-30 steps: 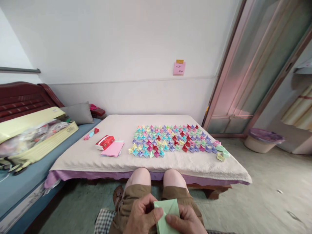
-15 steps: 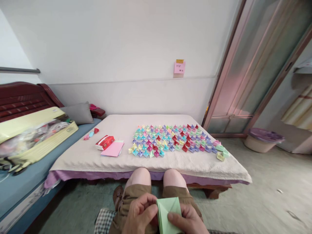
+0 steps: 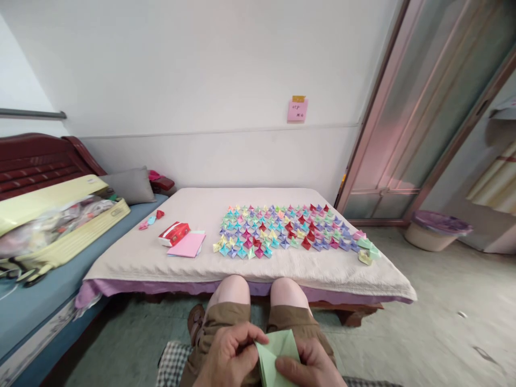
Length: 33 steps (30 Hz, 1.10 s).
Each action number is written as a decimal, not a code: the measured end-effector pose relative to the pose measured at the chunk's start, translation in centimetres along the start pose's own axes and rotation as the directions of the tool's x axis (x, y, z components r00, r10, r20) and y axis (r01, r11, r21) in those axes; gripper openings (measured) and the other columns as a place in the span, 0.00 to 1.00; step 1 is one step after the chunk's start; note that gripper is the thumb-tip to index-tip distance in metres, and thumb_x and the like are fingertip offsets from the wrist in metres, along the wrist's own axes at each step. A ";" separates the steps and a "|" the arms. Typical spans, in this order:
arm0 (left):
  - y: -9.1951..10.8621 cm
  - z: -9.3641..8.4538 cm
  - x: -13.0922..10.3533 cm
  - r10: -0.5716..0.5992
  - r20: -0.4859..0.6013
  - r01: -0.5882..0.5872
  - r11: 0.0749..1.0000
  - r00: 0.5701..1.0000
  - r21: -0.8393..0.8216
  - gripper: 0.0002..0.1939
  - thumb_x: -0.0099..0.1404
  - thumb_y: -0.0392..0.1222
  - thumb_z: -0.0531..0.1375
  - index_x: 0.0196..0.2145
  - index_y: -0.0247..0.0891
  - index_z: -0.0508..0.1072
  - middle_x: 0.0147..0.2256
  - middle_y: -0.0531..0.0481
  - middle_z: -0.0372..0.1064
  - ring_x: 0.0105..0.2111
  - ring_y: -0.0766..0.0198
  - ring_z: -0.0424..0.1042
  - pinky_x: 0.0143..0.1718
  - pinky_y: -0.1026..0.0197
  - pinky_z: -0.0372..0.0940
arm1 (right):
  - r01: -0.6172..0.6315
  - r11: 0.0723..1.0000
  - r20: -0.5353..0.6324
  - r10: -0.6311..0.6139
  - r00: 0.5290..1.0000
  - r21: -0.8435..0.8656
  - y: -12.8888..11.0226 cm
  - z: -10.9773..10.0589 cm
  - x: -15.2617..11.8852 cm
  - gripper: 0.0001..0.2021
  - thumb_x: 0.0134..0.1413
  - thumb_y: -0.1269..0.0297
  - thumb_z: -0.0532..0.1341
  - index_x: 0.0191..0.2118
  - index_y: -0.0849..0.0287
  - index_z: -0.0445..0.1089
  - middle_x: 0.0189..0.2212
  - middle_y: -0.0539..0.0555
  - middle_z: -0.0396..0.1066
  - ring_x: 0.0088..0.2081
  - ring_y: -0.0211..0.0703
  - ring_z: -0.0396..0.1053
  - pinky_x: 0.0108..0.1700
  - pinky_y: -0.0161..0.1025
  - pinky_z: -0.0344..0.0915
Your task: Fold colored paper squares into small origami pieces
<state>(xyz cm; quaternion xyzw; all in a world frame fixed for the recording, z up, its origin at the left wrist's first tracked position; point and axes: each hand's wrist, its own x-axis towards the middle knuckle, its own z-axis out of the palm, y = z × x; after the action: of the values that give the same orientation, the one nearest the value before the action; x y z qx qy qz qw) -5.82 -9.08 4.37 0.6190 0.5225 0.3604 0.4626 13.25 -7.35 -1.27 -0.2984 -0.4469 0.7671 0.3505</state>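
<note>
A folded light green paper [image 3: 278, 349] is held over the lap, low in the view. My left hand [image 3: 234, 352] pinches its upper left corner between thumb and index finger. On the right side, my right hand [image 3: 308, 363] grips the same paper, its thumb flat on the front face and the other fingers behind. Several layers show along the paper's left edge. Beyond the knees, many small folded paper pieces [image 3: 278, 228] in mixed colours stand in rows on the cream-covered table [image 3: 161, 269].
Left on the table are pink sheets [image 3: 187, 244], a red packet [image 3: 174, 234] and a few small folded pieces [image 3: 151, 220]. An open yellow case [image 3: 68, 236] lies on the blue bed. A lidded bin [image 3: 435, 231] stands at the right.
My left index finger has moved right over the paper's upper left corner, and that corner now looks narrower and bent. My right hand keeps its hold. The view has shifted slightly.
</note>
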 end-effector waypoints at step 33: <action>-0.7 2.1 0.4 -0.199 0.081 0.215 0.904 0.977 -0.371 0.19 0.57 0.57 0.60 0.26 0.37 0.67 0.22 0.57 0.57 0.24 0.66 0.54 0.26 0.64 0.51 | 0.034 0.999 -0.109 -0.037 0.993 -0.032 -0.4 0.6 0.1 0.17 0.40 0.52 0.72 0.28 0.64 0.78 0.19 0.48 0.68 0.22 0.35 0.60 0.27 0.34 0.57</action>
<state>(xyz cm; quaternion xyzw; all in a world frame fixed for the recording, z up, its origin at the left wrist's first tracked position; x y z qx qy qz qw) -4.02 -9.04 3.01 0.4668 0.4965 0.3899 0.6193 12.91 -7.42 -0.66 -0.3372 -0.4436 0.7364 0.3836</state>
